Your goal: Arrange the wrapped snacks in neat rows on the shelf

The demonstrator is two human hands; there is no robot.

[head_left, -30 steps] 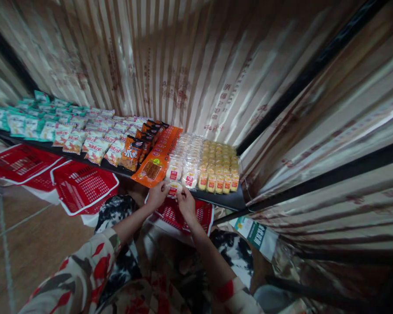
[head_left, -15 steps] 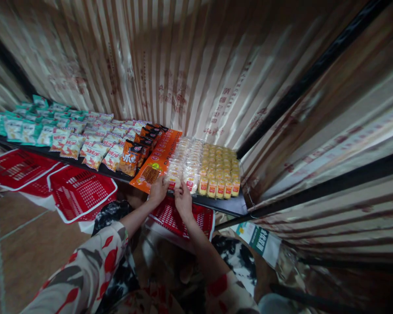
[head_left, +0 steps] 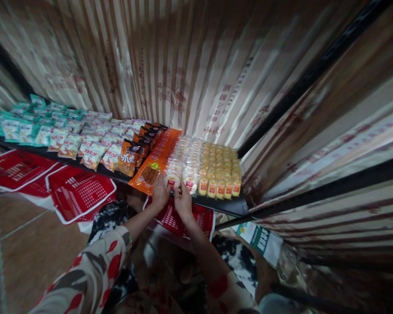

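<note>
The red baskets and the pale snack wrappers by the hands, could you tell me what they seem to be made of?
Red baskets: probably rigid moulded plastic, going by the gridded holes and white rims. Pale snack wrappers: seemingly thin clear plastic film, glossy, contents showing through.

Yellow packs [head_left: 220,170] fill my shelf [head_left: 225,204] at the right. An orange box [head_left: 157,159] sits mid-shelf, green bags [head_left: 16,126] far left, red baskets [head_left: 80,192] below.

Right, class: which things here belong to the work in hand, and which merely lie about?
In hand: left hand, right hand, pale wrapped cakes at the shelf's front edge.
Lying about: yellow packs, orange packet, green snack bags, red baskets.
</note>
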